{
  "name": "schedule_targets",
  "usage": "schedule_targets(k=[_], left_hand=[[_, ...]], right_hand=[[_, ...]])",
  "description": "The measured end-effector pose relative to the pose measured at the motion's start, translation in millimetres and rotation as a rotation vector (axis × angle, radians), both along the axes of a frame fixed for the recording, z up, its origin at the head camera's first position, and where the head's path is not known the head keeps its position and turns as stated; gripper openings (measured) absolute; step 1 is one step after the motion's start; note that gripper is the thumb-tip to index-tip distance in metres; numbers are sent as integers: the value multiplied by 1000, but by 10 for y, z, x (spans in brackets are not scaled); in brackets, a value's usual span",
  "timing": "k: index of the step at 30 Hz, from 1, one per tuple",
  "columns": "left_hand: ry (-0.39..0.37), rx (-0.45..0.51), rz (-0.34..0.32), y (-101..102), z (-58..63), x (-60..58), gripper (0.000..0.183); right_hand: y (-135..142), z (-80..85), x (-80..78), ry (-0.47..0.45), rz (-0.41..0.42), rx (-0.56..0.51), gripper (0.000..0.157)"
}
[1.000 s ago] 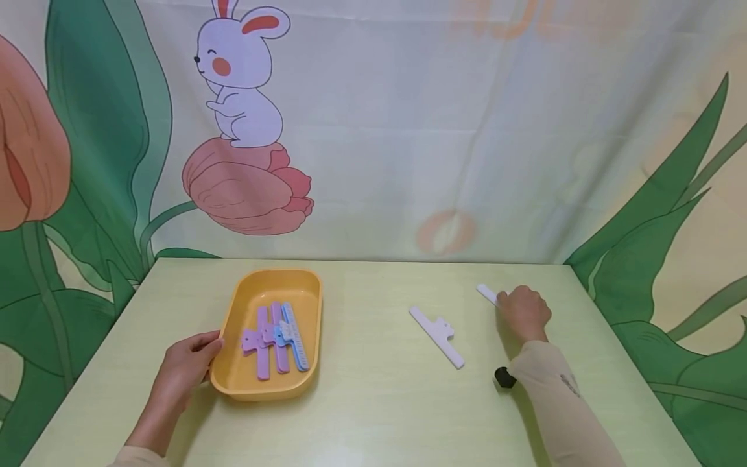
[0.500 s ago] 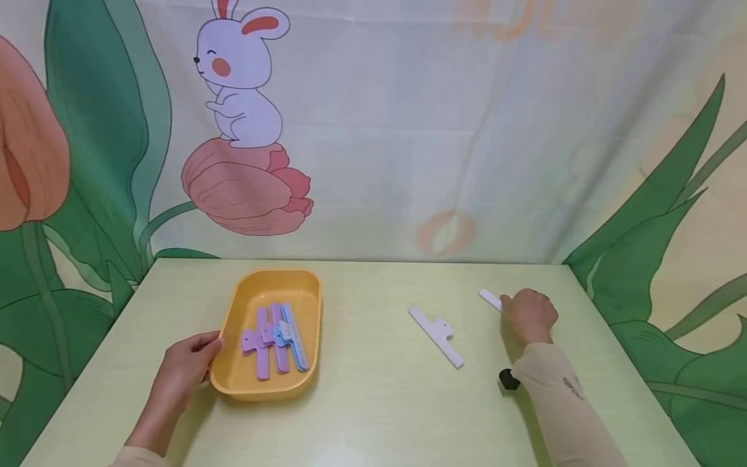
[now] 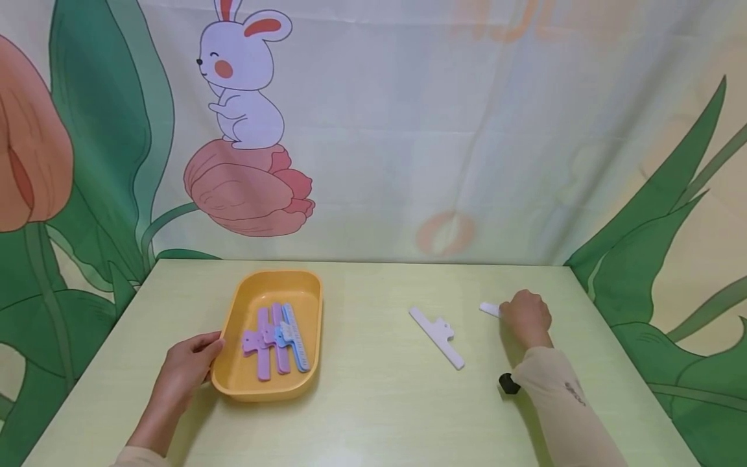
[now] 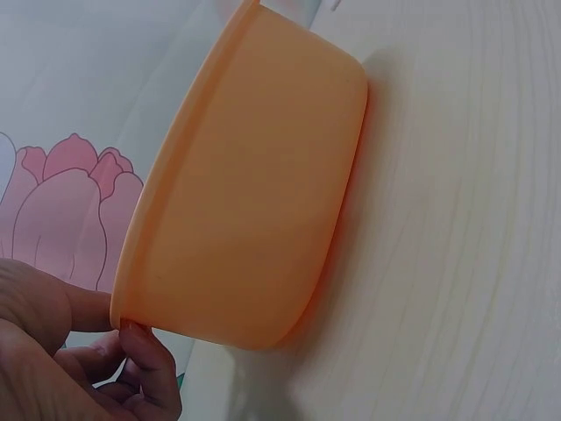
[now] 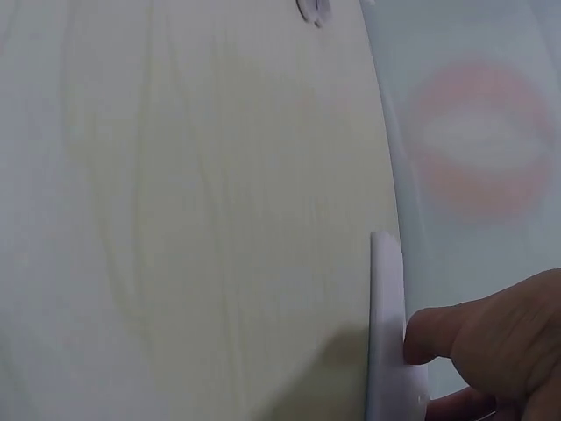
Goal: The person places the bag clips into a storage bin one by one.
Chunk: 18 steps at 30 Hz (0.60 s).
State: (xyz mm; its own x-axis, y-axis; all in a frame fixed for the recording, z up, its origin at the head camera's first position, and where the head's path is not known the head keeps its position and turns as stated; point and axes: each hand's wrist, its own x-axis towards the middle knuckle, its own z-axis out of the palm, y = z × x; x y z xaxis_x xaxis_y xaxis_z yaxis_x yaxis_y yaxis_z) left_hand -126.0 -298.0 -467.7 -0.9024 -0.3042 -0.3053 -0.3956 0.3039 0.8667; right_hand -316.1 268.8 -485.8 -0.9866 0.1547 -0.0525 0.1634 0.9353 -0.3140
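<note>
My left hand [image 3: 183, 370] pinches the left rim of a yellow plastic tray [image 3: 224, 383], thumb over the edge and fingers curled beneath the lip. Inside the tray lie several bag clips: two purple ones [image 3: 264, 363] and a blue one [image 3: 300, 353] with ruler-like marks. At the right, my right hand [image 3: 527, 318] holds a white bag clip [image 3: 489, 309], its bar sticking out to the left. The right wrist view shows the thumb [image 5: 429, 335] against that clip's side; its far end is hidden by the hand. Between tray and right hand lies a pale lilac bag clip [image 3: 438, 337].
A pale wooden-look table [image 3: 373, 402] carries everything. Behind its back edge hangs a printed curtain [image 3: 373, 143] with a rabbit, tulips and leaves. A small black object [image 3: 509, 383] shows at the right sleeve [image 3: 560, 395].
The right hand has shifted slightly right and then back, and the white bag clip in it has turned so that its bar lies flatter. The left hand and tray stay in place.
</note>
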Motion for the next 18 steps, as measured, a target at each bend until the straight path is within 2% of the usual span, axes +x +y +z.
schedule_targets(k=[6,12,17,18], left_hand=[[-13,2,7,15,8,0,50],[-19,12,13,15,4,-7,50],[-17,8,8,18,12,-3,51],[-16,7,7,20,15,-2,51]], right_hand=[[-1,-35,55,68,8,-37,23],[82,-84,127,178,-18,-190,21],[157,-33,196,193,-51,-300,49],[170,-9,206,185,-63,-321,50]])
